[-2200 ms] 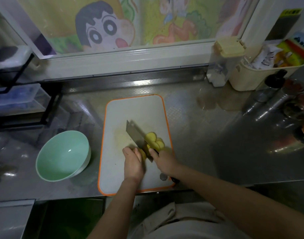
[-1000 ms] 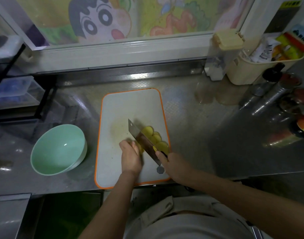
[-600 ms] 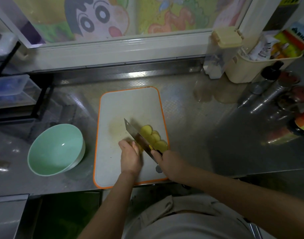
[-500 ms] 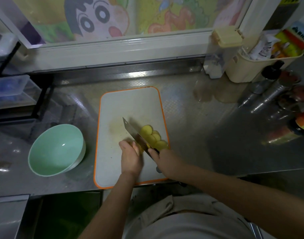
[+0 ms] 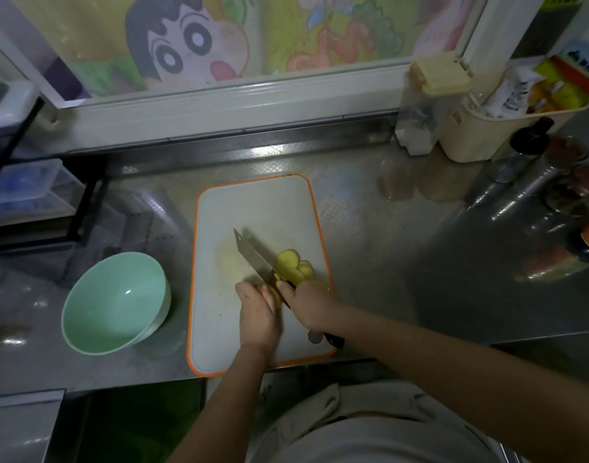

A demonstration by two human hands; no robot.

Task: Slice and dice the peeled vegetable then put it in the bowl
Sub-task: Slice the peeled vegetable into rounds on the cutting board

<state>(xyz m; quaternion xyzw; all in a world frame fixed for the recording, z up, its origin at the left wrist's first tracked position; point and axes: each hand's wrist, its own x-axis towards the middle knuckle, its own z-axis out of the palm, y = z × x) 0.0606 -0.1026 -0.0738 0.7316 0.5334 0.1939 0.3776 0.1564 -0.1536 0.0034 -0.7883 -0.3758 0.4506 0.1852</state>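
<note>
Reader: Hands first. What do the fingers hold?

Legend: Left hand [image 5: 258, 315]: fingers [image 5: 249, 294] curled down over the uncut end of the peeled yellow vegetable [image 5: 275, 295], pinning it to the cutting board [image 5: 253, 202]. Right hand [image 5: 308, 304]: fingers wrapped round the grip of the knife [image 5: 253, 255]. The dark butt of the handle shows behind the palm.

Reader: How does the blade lie?

Legend: It runs diagonally away from the right fingers, toward the far left. Its edge is down against the vegetable, just right of the left fingertips. Whether it has passed fully through cannot be told, since both hands cover the cut.

Reader: And the pieces already cut?

Legend: Slices [image 5: 294, 267], round and pale yellow, lie flat and overlapping on the board. They sit just beyond the right fingers, on the blade's right side, and the nearest one is partly hidden by the knuckles.

Reader: Where is the bowl?

Legend: Pale green bowl [image 5: 116, 302], upright, well to the left of the left fingers. It stands on the steel desk [image 5: 386, 262] beside the board's left edge, close to the orange rim but apart from it.
</note>
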